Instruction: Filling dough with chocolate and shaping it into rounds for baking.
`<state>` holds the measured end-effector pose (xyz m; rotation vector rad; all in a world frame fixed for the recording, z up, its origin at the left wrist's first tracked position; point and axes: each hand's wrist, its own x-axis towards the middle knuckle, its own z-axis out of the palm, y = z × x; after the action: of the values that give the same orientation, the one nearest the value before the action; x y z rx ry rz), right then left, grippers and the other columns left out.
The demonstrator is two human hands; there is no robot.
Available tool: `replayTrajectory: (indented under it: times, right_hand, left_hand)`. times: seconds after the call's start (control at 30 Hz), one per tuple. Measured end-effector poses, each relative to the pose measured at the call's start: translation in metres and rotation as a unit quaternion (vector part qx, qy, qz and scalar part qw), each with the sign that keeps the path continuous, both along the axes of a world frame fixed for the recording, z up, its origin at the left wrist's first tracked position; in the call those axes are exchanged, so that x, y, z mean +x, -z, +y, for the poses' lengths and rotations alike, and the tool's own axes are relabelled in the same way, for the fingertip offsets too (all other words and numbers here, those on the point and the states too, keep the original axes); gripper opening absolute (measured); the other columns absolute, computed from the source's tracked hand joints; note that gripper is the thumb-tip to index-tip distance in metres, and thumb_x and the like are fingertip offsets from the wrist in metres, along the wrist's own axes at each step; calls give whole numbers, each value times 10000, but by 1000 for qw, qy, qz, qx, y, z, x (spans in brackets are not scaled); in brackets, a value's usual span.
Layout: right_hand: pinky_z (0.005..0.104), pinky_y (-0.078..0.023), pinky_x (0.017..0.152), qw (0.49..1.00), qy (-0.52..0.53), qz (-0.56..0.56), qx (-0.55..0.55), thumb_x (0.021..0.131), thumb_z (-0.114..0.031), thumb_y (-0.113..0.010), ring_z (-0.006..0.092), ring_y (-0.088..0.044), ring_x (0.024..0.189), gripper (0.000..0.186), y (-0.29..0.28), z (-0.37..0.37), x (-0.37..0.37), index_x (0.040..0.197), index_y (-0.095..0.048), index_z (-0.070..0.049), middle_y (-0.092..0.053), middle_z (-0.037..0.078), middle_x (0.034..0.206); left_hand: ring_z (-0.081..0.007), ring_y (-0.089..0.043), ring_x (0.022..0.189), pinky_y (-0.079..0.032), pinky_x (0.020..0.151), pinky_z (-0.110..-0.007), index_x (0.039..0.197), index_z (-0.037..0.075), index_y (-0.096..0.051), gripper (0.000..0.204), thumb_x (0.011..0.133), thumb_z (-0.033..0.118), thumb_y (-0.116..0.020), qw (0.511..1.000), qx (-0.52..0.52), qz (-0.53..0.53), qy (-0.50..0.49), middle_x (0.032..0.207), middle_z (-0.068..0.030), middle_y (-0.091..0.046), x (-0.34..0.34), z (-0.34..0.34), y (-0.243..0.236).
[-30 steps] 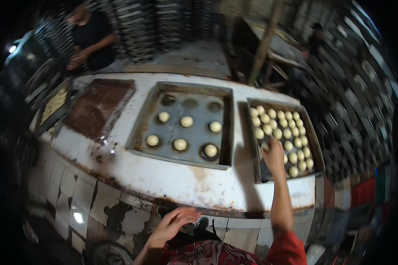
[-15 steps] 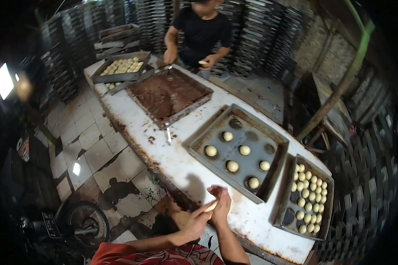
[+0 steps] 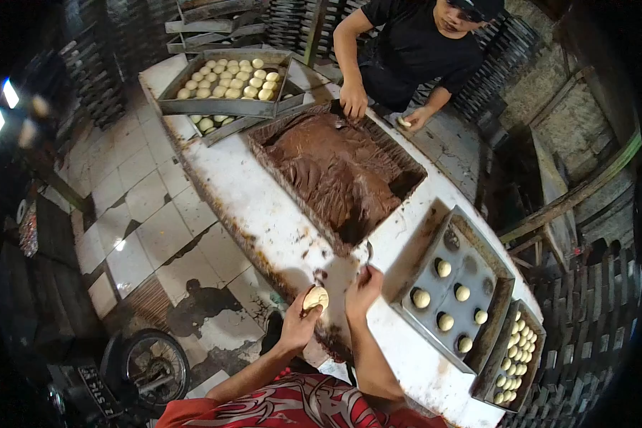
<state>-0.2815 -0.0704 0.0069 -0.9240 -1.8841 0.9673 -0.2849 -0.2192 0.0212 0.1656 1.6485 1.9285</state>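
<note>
At the table [image 3: 225, 182] edge: the left hand [image 3: 297, 325] grips a flattened dough disc [image 3: 316, 299]; the right hand [image 3: 364, 292] seems curled around a slim tool [image 3: 369, 251] near the paste tray's corner.
Disc: pale, smooth, round, pressed thin; no brown on the face that shows, so probably still unfilled.
Brown paste [image 3: 332, 167]: thick, glossy, ridged and scooped hollow toward the near corner, plenty left in the paste tray [image 3: 299, 207].
Sparse tray [image 3: 432, 337]: six smooth balls spaced over worn grey metal, dark round marks bare between some; apparently part-filled.
Crowded tray [image 3: 486, 394]: many small balls in close rows, seemingly much left to work through.
Far-left tray [image 3: 217, 108]: packed with pale, slightly flattened rounds, stacked over another.
Co-worker [image 3: 428, 53]: one hand at the paste, the other holding dough.
</note>
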Motion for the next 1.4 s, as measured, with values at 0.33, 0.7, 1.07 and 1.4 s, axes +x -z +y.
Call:
replayTrajectory:
  times: [0.33, 0.7, 1.07, 1.4]
  right_hand:
    - [420, -502, 608, 828, -274, -394, 288, 794, -49, -518, 351, -635, 729, 100, -102, 73, -103, 854, -590, -16, -616, 172, 777]
    - [368, -492, 554, 901, -231, -306, 203, 820, -74, -573, 289, -621, 664, 54, -163, 11, -43, 842, -605, -37, -622, 124, 780]
    - [370, -462, 674, 988, -76, -97, 89, 800, 67, -531, 306, -548, 791, 219, -15, 28, 23, 1000, -610, 23, -551, 167, 875]
    - [322, -434, 849, 894, -390, -46, -217, 954, -202, -455, 250, -558, 933, 299, -44, 8, 203, 1111, -582, 18, -575, 148, 1028]
  left_hand:
    - [-199, -462, 1196, -332, 1033, -295, 1343, -40, -348, 503, 871, -5, -518, 925, 265, -246, 116, 1320, -129, -455, -84, 22, -33]
    - [-222, -491, 1155, -376, 997, -338, 1229, -46, -465, 397, 961, 225, -357, 881, 302, -361, -53, 1217, -144, -545, -118, 14, -46]
    - [-317, -505, 1141, -378, 1010, -450, 1410, 110, -241, 734, 724, -60, -437, 867, 410, -282, 30, 1236, -184, -502, -97, 0, -78]
    - [-220, -588, 982, -527, 785, -351, 1315, 117, -341, 581, 801, -90, -519, 915, 160, -290, 230, 1108, -104, -537, 113, 26, 0]
